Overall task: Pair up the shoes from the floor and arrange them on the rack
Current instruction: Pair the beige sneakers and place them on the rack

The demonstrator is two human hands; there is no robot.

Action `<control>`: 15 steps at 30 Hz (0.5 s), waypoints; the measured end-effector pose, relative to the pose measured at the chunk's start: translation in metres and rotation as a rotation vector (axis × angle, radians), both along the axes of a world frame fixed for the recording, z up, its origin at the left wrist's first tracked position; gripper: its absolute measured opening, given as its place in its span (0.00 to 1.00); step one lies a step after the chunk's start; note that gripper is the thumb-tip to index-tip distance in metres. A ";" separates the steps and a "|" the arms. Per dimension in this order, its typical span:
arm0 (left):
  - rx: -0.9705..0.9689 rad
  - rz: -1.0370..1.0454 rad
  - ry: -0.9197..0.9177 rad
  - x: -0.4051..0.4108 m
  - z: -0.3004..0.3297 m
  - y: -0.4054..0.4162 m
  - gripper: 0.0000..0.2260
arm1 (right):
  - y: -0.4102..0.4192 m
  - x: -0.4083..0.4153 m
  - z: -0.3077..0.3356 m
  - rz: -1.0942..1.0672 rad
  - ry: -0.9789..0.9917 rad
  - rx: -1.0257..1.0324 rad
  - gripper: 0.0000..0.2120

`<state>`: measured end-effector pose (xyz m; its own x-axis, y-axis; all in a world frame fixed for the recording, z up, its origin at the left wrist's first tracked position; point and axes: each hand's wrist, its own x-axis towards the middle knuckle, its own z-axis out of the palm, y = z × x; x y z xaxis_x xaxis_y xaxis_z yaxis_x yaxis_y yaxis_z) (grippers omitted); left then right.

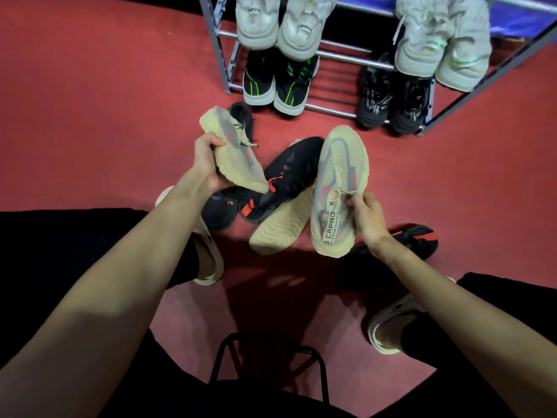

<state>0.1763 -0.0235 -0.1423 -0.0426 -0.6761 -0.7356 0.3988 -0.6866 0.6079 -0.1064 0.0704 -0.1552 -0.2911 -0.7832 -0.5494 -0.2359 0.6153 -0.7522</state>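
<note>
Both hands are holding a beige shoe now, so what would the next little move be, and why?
Probably bring the two together and carry them to the rack: the left hand and right hand each hold a matching beige shoe, and the lower shelf has bare space in its middle.

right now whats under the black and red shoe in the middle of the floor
A beige shoe lies partly beneath the black and red shoe, its ribbed sole showing. Another dark shoe sits by its left end. The beige shoe's upper part is covered.

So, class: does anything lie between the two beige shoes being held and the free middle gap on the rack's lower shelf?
Nothing visible blocks it: the gap sits open between two dark pairs, beyond both beige shoes.
</note>
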 end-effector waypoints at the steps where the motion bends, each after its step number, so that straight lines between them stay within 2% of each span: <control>1: -0.017 0.014 0.052 0.005 -0.003 -0.002 0.16 | -0.001 -0.001 0.001 -0.010 0.001 -0.010 0.08; 3: -0.026 -0.004 0.115 0.009 -0.005 -0.004 0.25 | -0.003 -0.004 0.002 -0.027 -0.002 -0.017 0.08; 4: -0.031 -0.040 0.123 0.008 -0.003 -0.003 0.27 | -0.004 -0.005 0.002 -0.037 -0.009 -0.016 0.07; 7: -0.061 -0.166 0.108 -0.007 0.006 0.005 0.16 | -0.004 -0.006 0.002 -0.046 -0.024 -0.017 0.07; 13: -0.018 -0.235 -0.033 -0.029 -0.022 0.024 0.21 | 0.001 -0.007 -0.002 -0.032 -0.007 -0.033 0.10; 15: 0.030 -0.216 -0.091 -0.038 -0.026 0.032 0.18 | 0.001 -0.009 -0.004 -0.030 -0.007 -0.018 0.08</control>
